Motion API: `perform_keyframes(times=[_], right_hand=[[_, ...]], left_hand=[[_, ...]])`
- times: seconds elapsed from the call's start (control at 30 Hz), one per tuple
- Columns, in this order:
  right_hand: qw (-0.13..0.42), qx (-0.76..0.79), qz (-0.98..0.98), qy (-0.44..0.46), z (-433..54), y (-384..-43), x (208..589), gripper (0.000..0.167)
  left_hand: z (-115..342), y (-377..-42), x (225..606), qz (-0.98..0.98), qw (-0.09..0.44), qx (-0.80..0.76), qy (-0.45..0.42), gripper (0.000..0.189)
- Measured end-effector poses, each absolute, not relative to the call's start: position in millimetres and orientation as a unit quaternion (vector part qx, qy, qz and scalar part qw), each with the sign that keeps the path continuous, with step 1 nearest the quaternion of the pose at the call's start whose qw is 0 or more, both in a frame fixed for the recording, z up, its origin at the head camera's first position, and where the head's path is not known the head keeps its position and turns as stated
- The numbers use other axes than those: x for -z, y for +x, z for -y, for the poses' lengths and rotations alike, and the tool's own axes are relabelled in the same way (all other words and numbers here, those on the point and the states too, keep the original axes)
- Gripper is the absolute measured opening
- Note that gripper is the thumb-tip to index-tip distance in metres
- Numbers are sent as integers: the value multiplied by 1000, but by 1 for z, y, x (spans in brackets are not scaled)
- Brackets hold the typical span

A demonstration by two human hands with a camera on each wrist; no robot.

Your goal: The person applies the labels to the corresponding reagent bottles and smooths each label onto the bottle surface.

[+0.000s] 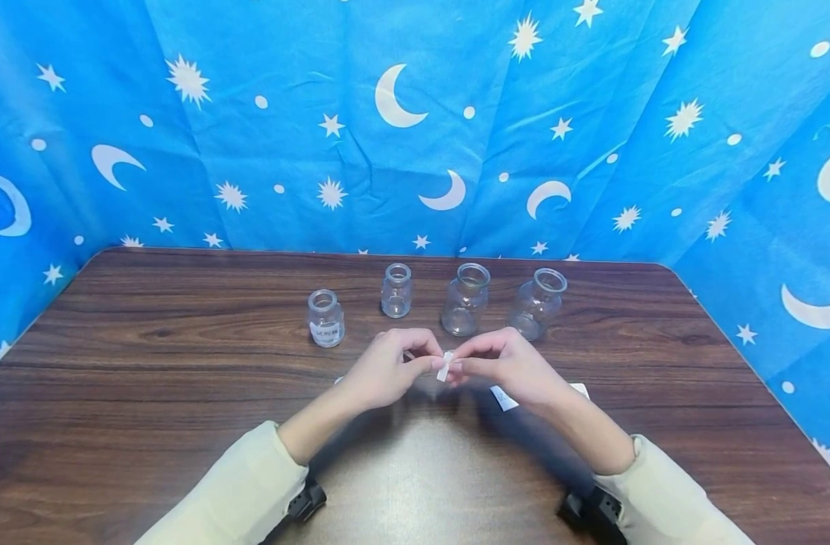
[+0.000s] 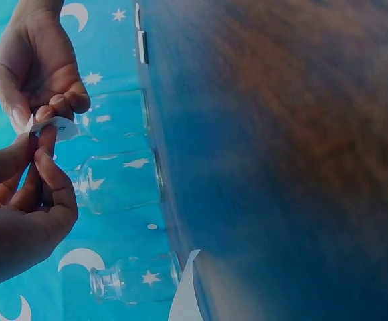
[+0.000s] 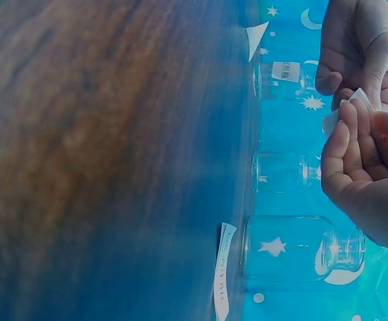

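Before my chest, both hands meet over a small white paper label [image 1: 445,367]. My left hand [image 1: 387,369] pinches one side of it between thumb and fingers. From the other side my right hand [image 1: 513,367] pinches it as well, the fingertips of both hands close together. In the left wrist view the label [image 2: 63,129] looks curved and carries dark print. The right wrist view shows white corners of the label [image 3: 359,95] sticking out past the fingers, which hide the rest.
Behind the hands stand a glass jar [image 1: 326,331] with a printed label, a small plain jar [image 1: 396,291] and two larger jars [image 1: 465,299], [image 1: 537,303], all uncapped. White paper slips [image 1: 504,398] lie by the right forearm, another beside the left wrist. A blue star-patterned curtain [image 1: 285,151] borders the table.
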State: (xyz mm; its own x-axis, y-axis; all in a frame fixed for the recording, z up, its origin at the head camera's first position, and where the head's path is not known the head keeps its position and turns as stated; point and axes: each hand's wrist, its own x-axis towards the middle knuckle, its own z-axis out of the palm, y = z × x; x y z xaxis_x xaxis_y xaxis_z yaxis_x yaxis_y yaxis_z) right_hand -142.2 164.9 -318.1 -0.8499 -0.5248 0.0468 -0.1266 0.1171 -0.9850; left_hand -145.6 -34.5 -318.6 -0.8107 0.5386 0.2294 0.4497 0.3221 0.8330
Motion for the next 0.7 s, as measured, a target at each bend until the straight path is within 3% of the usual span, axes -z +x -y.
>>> perform_keyframes(times=[0.7], right_hand=[[139,588,-761,-234,-167,-139,316,10]], left_hand=[[33,-143,318,-820,59,-481,304,9]])
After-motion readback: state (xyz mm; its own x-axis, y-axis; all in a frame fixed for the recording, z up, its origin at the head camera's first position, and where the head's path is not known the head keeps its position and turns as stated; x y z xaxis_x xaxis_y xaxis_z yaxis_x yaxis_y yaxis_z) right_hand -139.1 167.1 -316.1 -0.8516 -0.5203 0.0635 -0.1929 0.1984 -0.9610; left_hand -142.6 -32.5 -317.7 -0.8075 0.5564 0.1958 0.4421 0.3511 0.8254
